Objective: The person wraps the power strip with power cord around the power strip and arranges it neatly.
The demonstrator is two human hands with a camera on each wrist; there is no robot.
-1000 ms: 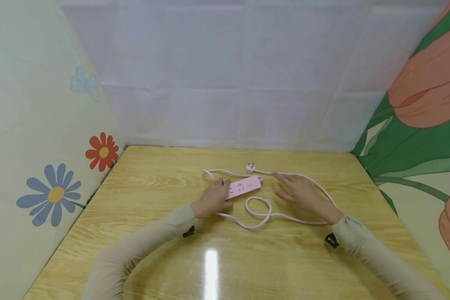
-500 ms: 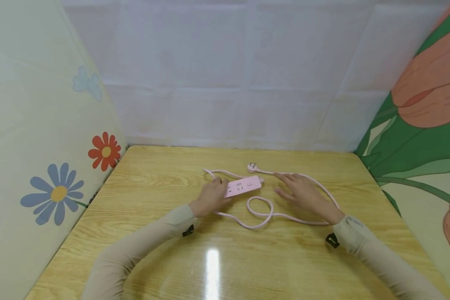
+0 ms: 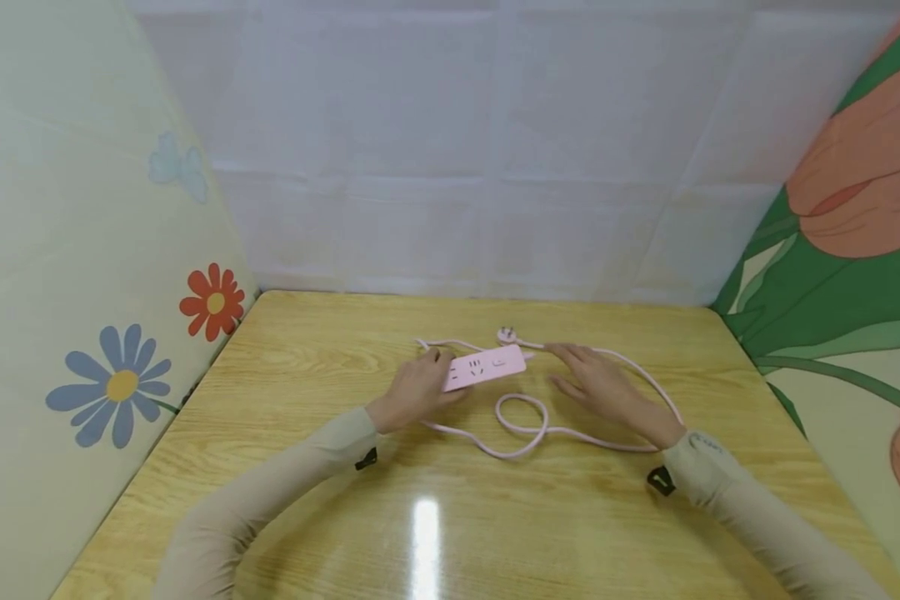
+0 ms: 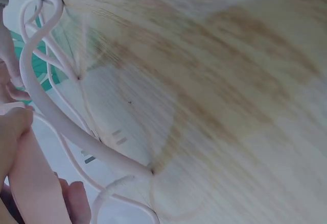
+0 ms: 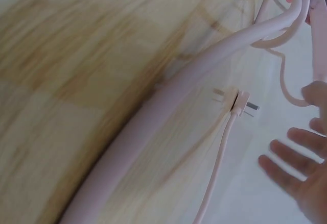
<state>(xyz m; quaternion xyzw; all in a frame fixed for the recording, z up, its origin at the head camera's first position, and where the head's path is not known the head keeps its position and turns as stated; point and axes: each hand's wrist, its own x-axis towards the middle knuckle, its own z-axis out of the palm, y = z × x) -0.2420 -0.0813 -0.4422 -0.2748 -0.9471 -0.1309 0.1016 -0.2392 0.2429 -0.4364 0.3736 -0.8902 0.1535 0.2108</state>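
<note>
A pink power strip is held by its left end in my left hand. The left wrist view shows the thumb on one side of the strip and fingertips on the other. It appears tilted and slightly off the table. My right hand hovers to the right with its fingers spread and straight, holding nothing. Beyond the strip, the pink plug lies with its metal prongs up; the right wrist view shows the plug apart from the fingers.
The pink cord curves under the right hand and makes a loop in front of the strip. More cord passes behind the strip. The wooden table meets a white cloth wall at the back, with flower-printed panels at both sides.
My left hand has shifted slightly left and up, raising the power strip a little. My right hand, the plug and the cord loop stay nearly in place.
</note>
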